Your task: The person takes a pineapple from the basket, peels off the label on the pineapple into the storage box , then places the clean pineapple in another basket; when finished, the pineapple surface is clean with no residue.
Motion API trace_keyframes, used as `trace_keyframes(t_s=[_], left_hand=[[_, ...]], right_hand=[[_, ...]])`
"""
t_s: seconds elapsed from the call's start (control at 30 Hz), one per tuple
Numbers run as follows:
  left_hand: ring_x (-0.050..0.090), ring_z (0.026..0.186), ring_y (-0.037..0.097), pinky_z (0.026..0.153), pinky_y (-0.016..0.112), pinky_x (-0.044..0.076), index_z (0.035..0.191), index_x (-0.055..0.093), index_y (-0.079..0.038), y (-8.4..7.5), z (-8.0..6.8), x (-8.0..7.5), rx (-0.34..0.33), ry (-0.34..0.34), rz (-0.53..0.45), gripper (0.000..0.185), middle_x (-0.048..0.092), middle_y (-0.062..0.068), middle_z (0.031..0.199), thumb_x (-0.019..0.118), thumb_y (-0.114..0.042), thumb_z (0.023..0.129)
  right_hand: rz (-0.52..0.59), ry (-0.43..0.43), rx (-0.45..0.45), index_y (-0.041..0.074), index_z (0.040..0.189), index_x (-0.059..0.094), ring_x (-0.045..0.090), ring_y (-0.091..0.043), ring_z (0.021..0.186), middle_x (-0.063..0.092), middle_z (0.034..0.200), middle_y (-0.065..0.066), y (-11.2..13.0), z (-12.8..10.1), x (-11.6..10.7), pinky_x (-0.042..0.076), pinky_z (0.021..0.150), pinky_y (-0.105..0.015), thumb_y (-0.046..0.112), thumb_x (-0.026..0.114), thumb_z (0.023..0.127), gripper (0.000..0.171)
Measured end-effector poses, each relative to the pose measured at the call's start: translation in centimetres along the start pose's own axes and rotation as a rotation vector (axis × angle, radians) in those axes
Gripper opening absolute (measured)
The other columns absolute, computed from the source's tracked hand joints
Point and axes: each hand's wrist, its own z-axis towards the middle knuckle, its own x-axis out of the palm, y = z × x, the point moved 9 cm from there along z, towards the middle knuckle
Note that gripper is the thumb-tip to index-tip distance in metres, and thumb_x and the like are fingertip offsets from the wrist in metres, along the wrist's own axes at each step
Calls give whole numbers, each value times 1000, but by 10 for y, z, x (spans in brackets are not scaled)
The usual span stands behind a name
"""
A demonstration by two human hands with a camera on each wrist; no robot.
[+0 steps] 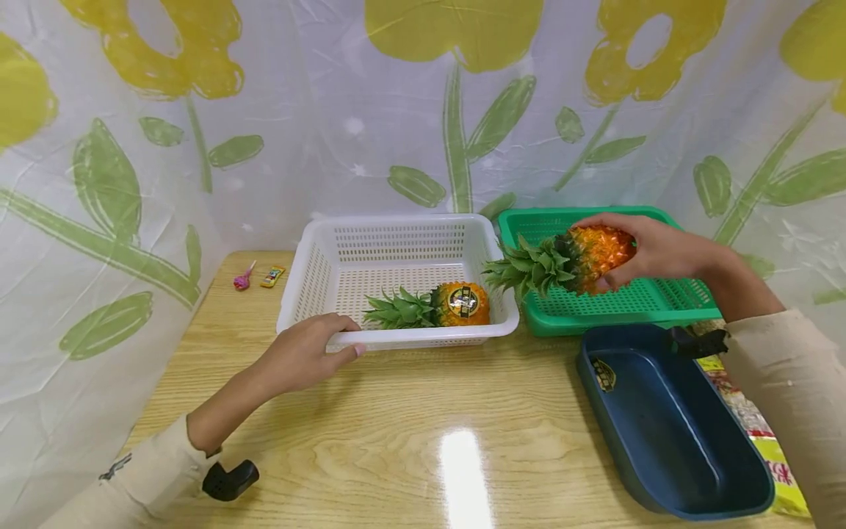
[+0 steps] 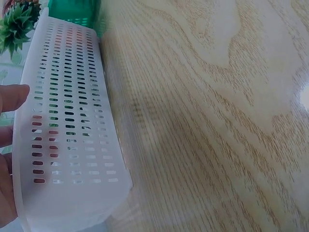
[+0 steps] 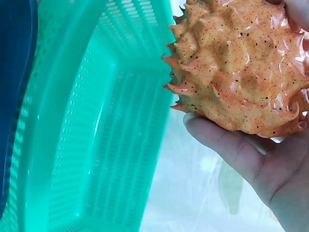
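My right hand [image 1: 661,253] grips an orange toy pineapple [image 1: 603,250] by its body, above the green basket [image 1: 551,323]. Its leafy crown points left, over the gap towards the white basket. In the right wrist view the thumb and fingers curl round the spiky pineapple body [image 3: 236,67]. At the front left of the white basket [image 1: 423,336], my left hand [image 1: 311,353] holds the rim, thumb outside and fingers over the inside, as the left wrist view of the basket wall [image 2: 72,96] also shows. A second pineapple [image 1: 476,312] with a black round label lies inside the white basket.
A dark blue tub [image 1: 667,433] stands at the right front, a black-and-gold label [image 1: 604,375] inside it. Colourful packets [image 1: 780,477] lie partly under or beside it. A lollipop [image 1: 243,279] and a small yellow wrapped sweet [image 1: 272,277] lie left of the white basket. A flowered curtain hangs behind.
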Motion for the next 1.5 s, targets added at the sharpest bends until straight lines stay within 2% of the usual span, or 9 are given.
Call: trace_keyframes(t_s=[0.2, 0.37, 0.47, 0.7, 1.07, 1.33, 1.5], left_hand=[[68, 96, 21, 80, 45, 53, 108, 72, -13, 1, 0, 0, -1, 3, -1, 24, 73, 1, 103, 69, -33, 95], [67, 95, 20, 79, 44, 53, 108, 72, -14, 1, 1, 0, -13, 21, -9, 24, 73, 0, 103, 69, -34, 95], [66, 92, 17, 77, 42, 52, 108, 72, -15, 1, 1, 0, -19, 40, -20, 23, 72, -1, 101, 69, -34, 95], [61, 84, 12, 73, 38, 50, 107, 71, -16, 1, 3, -2, -52, 100, -62, 24, 70, -4, 93, 67, -37, 96], [62, 86, 13, 74, 38, 50, 108, 71, -15, 4, 4, 0, -65, 110, -66, 27, 70, -4, 96, 67, -39, 96], [60, 84, 12, 74, 36, 49, 107, 71, -16, 4, 4, 0, -68, 102, -67, 26, 69, -5, 95, 68, -39, 95], [61, 86, 12, 75, 37, 49, 107, 71, -16, 4, 4, 1, -65, 99, -63, 26, 69, -5, 96, 68, -39, 95]], right_hand=[[38, 30, 77, 21, 154, 37, 68, -25, 84, 53, 127, -17, -16, 7, -5, 59, 67, -39, 12, 83, 83, 85], [20, 38, 127, 21, 153, 35, 68, -26, 83, 54, 125, -18, -29, 13, -9, 58, 68, -39, 15, 81, 85, 82], [15, 46, 141, 20, 154, 34, 66, -25, 89, 53, 126, -17, -35, 17, -11, 57, 69, -37, 15, 80, 87, 82], [104, 81, 148, 13, 156, 27, 66, -28, 92, 52, 127, -22, -45, 25, -13, 58, 72, -39, 7, 73, 91, 80], [14, 43, 208, 16, 157, 30, 57, -24, 104, 47, 136, -18, -68, 33, -27, 54, 77, -37, 13, 75, 90, 80], [-11, 29, 240, 15, 157, 28, 57, -24, 101, 49, 134, -21, -80, 36, -35, 53, 77, -36, 15, 74, 92, 79], [13, 40, 250, 14, 158, 25, 58, -23, 100, 48, 133, -23, -89, 36, -40, 54, 77, -38, 14, 71, 94, 79]])
